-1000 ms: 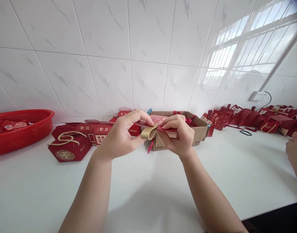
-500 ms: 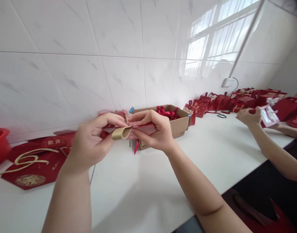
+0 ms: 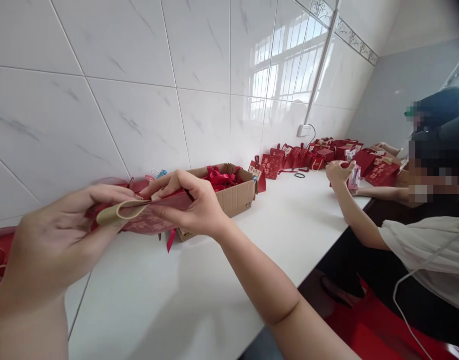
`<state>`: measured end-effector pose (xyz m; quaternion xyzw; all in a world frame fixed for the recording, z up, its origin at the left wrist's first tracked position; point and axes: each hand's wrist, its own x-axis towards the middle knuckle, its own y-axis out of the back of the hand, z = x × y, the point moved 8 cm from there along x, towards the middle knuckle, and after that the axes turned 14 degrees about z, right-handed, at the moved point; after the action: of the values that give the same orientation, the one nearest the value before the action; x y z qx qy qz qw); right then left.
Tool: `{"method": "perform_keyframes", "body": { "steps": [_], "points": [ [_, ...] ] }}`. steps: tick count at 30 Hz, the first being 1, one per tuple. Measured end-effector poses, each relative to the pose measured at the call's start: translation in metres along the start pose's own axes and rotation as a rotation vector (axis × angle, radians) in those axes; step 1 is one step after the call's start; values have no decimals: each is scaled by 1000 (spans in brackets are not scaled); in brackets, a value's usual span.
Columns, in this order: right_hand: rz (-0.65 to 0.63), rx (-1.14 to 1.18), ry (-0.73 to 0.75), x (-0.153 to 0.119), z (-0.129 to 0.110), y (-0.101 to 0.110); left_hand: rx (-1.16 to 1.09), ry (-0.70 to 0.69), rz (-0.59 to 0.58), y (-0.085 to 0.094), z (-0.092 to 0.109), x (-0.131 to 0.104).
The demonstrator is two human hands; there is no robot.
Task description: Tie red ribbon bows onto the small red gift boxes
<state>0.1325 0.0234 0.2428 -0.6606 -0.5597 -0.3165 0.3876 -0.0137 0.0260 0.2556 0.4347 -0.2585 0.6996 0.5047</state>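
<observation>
Both my hands hold a red patterned packet (image 3: 148,220) with a gold ribbon loop (image 3: 118,212) at its top, above the white table. My left hand (image 3: 60,235) has its fingers closed around the packet's left part, beside the loop. On the right side, my right hand (image 3: 193,202) pinches the packet between thumb and fingers. Behind it stands an open cardboard box (image 3: 235,200) holding red ribbons (image 3: 221,179). A red ribbon end (image 3: 171,241) hangs near the box's front left corner.
Red decorated bags (image 3: 272,165) line the tiled wall toward the right. A black ring (image 3: 299,175) lies on the table (image 3: 169,300). At the right, a person's hands (image 3: 340,172) hold a small pack; another person is behind. Red items (image 3: 0,250) sit at the left edge.
The view has swung right, so the box and bags appear further left and more of the people shows. The packet is tilted, showing more of its patterned face. Both my hands still hold it.
</observation>
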Motion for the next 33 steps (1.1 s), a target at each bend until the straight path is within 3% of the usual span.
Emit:
{"method": "perform_keyframes", "body": {
  "steps": [10,13,18,26,33],
  "points": [
    [57,9,-41,2,5,7,-7,148,8,-6,0,-3],
    [63,49,-102,2,5,7,-16,93,-34,-9,1,-4],
    [59,46,-32,3,3,7,-31,-62,-110,-11,1,-4],
    [115,7,23,0,3,11,75,-233,-32,-9,15,-4],
    [146,7,-9,-4,-1,7,-38,-104,-1,-4,11,-1]
  ]
}}
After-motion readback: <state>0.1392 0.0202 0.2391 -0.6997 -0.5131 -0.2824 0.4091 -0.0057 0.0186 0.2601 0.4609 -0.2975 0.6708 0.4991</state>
